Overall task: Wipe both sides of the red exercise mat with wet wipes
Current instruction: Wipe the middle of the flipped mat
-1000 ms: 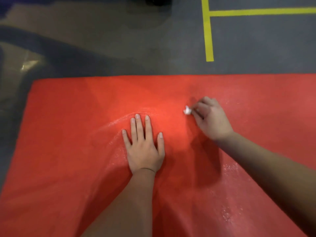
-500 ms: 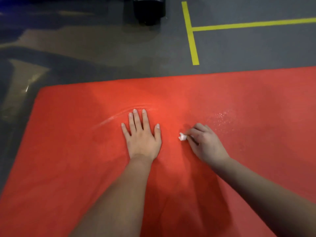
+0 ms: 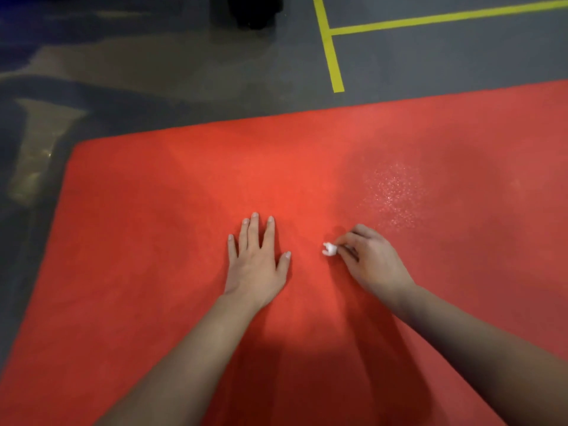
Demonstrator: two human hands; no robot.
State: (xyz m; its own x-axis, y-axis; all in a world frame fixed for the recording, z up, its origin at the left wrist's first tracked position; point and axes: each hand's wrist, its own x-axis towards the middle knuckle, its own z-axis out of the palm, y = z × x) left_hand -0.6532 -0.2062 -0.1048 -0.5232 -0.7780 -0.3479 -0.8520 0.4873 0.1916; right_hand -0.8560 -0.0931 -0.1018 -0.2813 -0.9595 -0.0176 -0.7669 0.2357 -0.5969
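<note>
The red exercise mat (image 3: 153,241) lies flat on the floor and fills most of the view. My left hand (image 3: 256,262) rests flat on it, palm down, fingers straight and spread. Just to its right, my right hand (image 3: 368,262) presses on the mat with curled fingers that grip a small balled-up white wet wipe (image 3: 329,249). Only a tip of the wipe shows past the fingers. A glistening wet patch (image 3: 393,195) marks the mat beyond my right hand.
Grey floor (image 3: 184,72) surrounds the mat at the back and left. Yellow tape lines (image 3: 333,56) run across the floor at the back right. A dark object (image 3: 255,10) stands at the top edge. The mat's far left corner (image 3: 76,146) is in view.
My right hand has drawn the wipe back toward me across the mat. The view has shifted, so more floor shows behind the mat. My left hand stays flat on the mat.
</note>
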